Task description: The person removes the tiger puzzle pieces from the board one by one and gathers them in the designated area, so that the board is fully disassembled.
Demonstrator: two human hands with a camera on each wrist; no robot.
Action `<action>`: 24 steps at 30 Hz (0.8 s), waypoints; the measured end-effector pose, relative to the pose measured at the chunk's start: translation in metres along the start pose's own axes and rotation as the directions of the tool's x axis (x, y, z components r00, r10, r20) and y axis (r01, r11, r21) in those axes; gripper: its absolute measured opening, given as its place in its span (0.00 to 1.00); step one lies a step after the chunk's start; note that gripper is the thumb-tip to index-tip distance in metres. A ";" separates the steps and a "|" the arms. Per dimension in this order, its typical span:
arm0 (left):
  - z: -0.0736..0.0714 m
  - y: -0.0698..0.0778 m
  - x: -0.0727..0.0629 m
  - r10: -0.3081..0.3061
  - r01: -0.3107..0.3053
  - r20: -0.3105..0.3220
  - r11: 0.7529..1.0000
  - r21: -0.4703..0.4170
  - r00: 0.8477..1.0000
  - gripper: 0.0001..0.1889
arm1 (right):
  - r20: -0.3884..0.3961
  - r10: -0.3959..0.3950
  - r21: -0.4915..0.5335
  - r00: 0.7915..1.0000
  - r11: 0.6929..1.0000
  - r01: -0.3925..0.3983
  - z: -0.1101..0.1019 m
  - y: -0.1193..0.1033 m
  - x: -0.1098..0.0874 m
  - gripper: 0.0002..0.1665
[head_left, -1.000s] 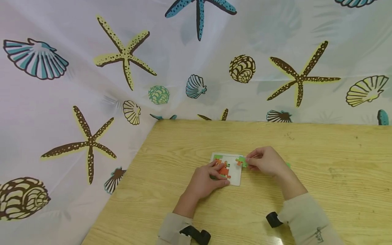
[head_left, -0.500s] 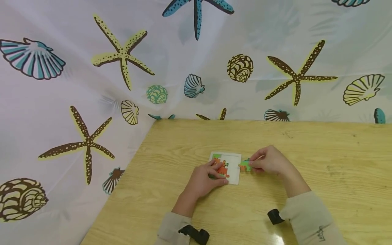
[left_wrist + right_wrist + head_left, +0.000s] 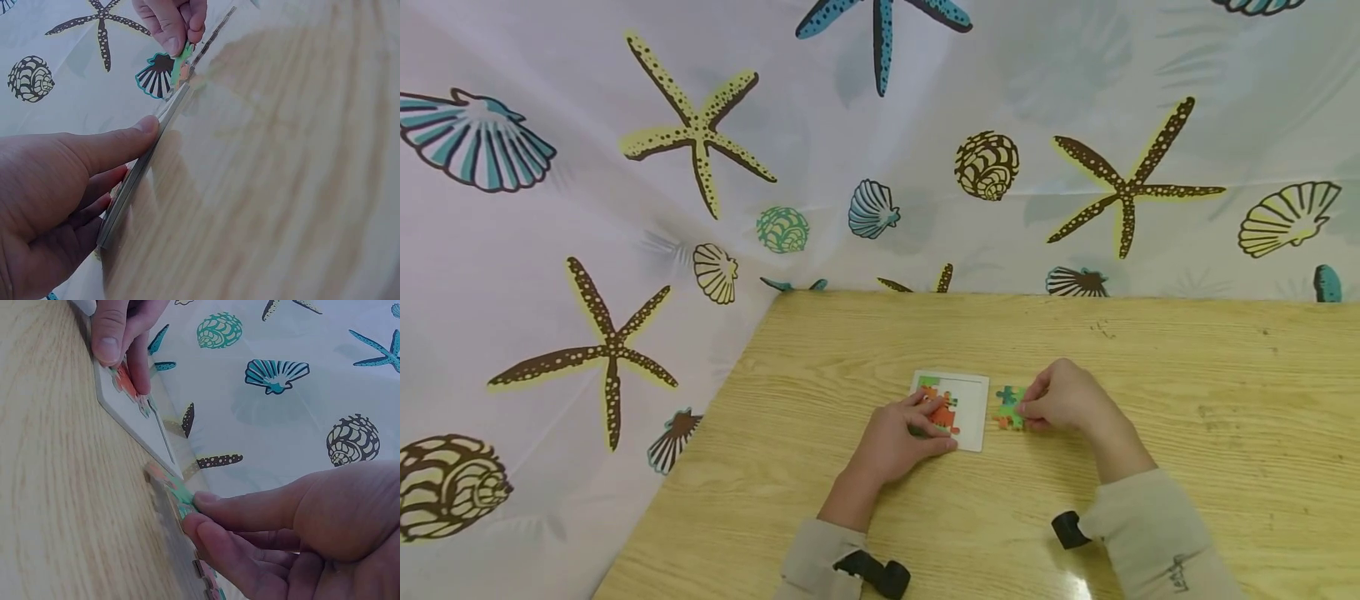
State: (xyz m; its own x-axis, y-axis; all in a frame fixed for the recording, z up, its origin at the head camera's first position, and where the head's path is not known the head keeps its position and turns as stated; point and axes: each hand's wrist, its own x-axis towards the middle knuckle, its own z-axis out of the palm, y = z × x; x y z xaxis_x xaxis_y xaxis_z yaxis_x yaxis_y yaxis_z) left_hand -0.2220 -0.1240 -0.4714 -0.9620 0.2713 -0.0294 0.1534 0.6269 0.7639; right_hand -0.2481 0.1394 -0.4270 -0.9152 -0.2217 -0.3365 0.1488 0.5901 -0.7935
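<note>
In the head view, my left hand [image 3: 898, 442] rests on a white puzzle board [image 3: 973, 417], its fingers over several orange and green puzzle pieces [image 3: 946, 418] set in the board's left side. In the left wrist view, the thumb [image 3: 147, 125] lies along the board's near edge. My right hand [image 3: 1067, 402] pinches a green and orange puzzle piece [image 3: 164, 476] between thumb and fingers, just right of the board and close over the table. Teal knobs [image 3: 1006, 393] show right above this piece in the head view. Part of the piece is hidden by the fingertips.
More puzzle pieces [image 3: 208, 575] lie on the table under the right hand, in the right wrist view. The wooden table [image 3: 1225, 417] ends at a white curtain [image 3: 820, 150] printed with shells and starfish, at the back and left. Black straps [image 3: 1071, 531] sit at both cuffs.
My right hand has drawn the puzzle piece from over the board's right edge out to the right, and the piece has turned. The left hand stays on the board.
</note>
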 end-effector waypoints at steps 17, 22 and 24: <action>0.000 -0.001 -0.001 0.005 -0.005 -0.001 1.000 0.017 1.000 0.08 | -0.084 0.012 -0.091 0.996 0.996 -0.020 0.009 0.000 0.000 0.11; 0.000 -0.001 -0.001 0.006 -0.006 -0.001 1.000 0.022 1.000 0.09 | -0.083 0.013 -0.083 0.996 0.996 -0.020 0.008 0.000 0.000 0.10; 0.000 0.000 -0.001 0.004 -0.004 -0.001 1.000 0.026 1.000 0.09 | -0.084 0.005 -0.098 0.996 0.995 -0.013 0.007 0.000 0.000 0.10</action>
State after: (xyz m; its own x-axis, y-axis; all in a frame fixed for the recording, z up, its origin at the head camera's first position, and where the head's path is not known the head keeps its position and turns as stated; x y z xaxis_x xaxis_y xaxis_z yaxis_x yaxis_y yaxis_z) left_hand -0.2210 -0.1238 -0.4716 -0.9617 0.2730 -0.0252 0.1633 0.6442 0.7472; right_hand -0.2449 0.1337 -0.4306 -0.9428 -0.1527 -0.2965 0.1234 0.6661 -0.7356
